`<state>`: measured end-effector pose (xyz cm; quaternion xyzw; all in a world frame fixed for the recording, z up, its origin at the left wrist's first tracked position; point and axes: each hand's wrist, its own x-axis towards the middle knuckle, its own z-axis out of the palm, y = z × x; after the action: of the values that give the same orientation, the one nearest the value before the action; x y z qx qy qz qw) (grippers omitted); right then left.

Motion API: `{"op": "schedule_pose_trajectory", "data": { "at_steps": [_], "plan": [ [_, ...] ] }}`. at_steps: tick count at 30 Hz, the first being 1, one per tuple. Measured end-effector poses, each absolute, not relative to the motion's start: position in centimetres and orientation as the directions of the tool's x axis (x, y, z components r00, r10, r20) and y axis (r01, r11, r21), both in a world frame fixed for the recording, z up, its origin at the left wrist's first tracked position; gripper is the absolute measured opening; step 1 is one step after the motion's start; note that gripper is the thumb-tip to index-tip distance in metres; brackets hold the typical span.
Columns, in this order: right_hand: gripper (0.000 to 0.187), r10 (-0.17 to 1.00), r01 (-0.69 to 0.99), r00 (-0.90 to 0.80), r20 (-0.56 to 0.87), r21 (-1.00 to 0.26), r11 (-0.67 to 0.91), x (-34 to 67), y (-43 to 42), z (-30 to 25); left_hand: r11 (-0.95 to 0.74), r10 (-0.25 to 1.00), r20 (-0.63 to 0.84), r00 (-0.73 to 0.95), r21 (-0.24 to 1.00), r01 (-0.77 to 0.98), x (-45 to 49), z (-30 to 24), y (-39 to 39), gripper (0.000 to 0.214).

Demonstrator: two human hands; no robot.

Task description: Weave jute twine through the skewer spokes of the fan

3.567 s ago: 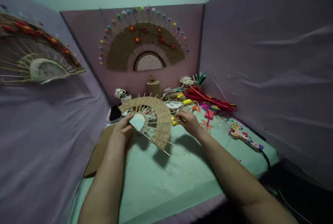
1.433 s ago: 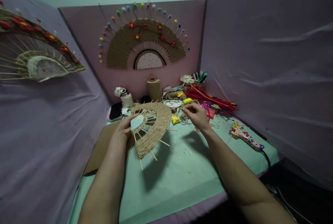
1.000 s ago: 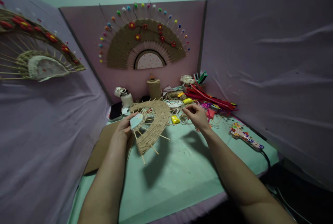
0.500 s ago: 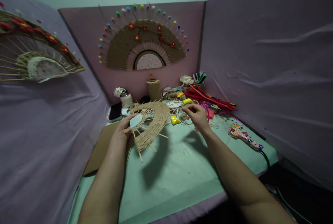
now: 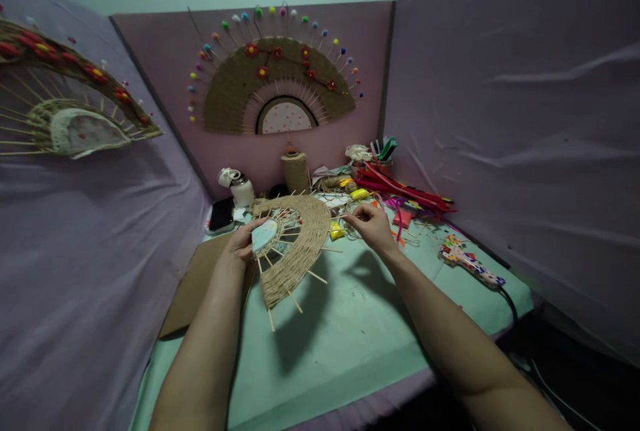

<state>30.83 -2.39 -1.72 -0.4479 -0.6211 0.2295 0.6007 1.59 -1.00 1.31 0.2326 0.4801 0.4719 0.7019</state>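
In the head view, my left hand [image 5: 243, 241] grips a half-round woven twine fan [image 5: 307, 244] by its inner edge, next to a pale blue fabric centre piece [image 5: 264, 236]. Thin wooden sticks radiate through the weave, and their bare ends stick out past the outer rim. The fan is held tilted above the table. My right hand [image 5: 373, 225] is closed in a pinch at the fan's right side. Its fingertips meet the end of one stick; anything else between them is too small to make out.
A twine spool [image 5: 296, 173], a white jar [image 5: 243, 191] and a phone [image 5: 221, 215] stand behind. Red pipe cleaners [image 5: 400, 189] and yellow packets lie at the back right. A patterned glue gun [image 5: 470, 264] lies right, cardboard [image 5: 193, 287] left. Finished fans [image 5: 230, 91] hang on the walls.
The fan has turned and tipped so that its lower sticks reach further down and right. My right hand, still pinched, has moved left and slightly down to a stick's end.
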Motion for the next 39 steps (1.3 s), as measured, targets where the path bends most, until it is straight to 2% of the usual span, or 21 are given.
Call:
{"op": "schedule_pose_trajectory", "data": {
  "at_steps": [6, 13, 18, 21, 28, 39],
  "plan": [
    [0.037, 0.831, 0.318, 0.047, 0.554, -0.797, 0.513, 30.4, -2.2, -2.4, 0.41, 0.908, -0.405, 0.111, 0.797, -0.443, 1.4, 0.9, -0.8, 0.016],
    [0.024, 0.672, 0.426, -0.023, 0.74, -0.601, 0.676, 31.4, -2.3, -1.9, 0.372, 0.926, -0.366, 0.092, 0.842, -0.39, 0.9, 0.9, -1.0, 0.013],
    [0.016, 0.616, 0.409, -0.202, 0.761, -0.506, 0.759, 31.9, -1.9, -1.8, 0.341, 0.94, -0.312, 0.141, 0.891, -0.301, 0.6, 1.1, -1.3, 0.013],
    [0.015, 0.646, 0.374, -0.254, 0.72, -0.543, 0.752, 32.0, -1.7, -1.9, 0.317, 0.946, -0.276, 0.173, 0.9, -0.3, 0.3, 1.3, -1.5, 0.018],
    [0.018, 0.784, 0.305, -0.185, 0.592, -0.724, 0.619, 31.6, -2.1, -1.8, 0.249, 0.963, -0.196, 0.184, 0.907, -0.34, 0.1, 1.3, -1.7, 0.025],
    [0.019, 0.794, 0.312, -0.223, 0.566, -0.73, 0.608, 31.1, -2.7, -1.8, 0.194, 0.952, -0.103, 0.289, 0.932, -0.305, 0.3, 1.2, -2.0, 0.036]
  ]
}}
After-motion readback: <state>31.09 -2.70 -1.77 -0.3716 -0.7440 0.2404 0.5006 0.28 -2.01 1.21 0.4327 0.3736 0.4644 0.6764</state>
